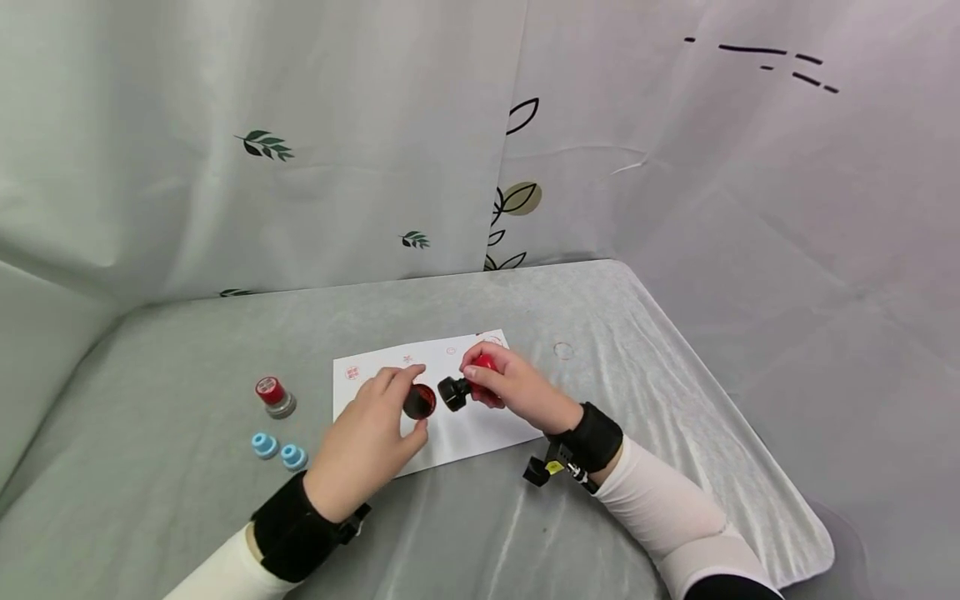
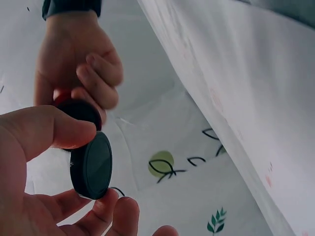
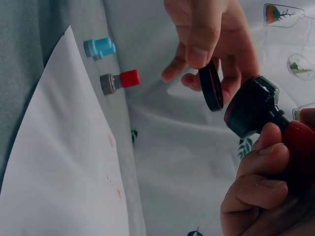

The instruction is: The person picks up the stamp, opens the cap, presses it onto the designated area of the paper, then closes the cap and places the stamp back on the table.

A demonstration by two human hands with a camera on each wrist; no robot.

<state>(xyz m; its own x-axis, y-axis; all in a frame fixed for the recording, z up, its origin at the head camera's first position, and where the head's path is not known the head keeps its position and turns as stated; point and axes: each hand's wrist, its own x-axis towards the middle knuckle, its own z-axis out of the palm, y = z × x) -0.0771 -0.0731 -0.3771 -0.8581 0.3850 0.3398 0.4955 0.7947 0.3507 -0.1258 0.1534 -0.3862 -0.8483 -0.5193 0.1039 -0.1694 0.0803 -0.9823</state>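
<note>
My left hand (image 1: 371,429) pinches a shallow round black cap (image 1: 417,402) between thumb and fingertips, tipped on edge with its reddish inside turned to the right. A stamp with a red handle (image 1: 487,363) and a round black head (image 3: 252,107) is gripped in my right hand (image 1: 522,388). The stamp head faces the hollow of the cap (image 3: 211,88), a small gap apart in the right wrist view. Both hands are raised over a white sheet of paper (image 1: 450,437) bearing several small red prints.
Left of the paper stand a smaller stamp (image 1: 273,395) with a red top and two light blue stamps (image 1: 279,450). A faint red ring (image 1: 563,351) marks the grey tablecloth (image 1: 622,333) right of the paper. A patterned white curtain (image 1: 360,167) hangs behind the table.
</note>
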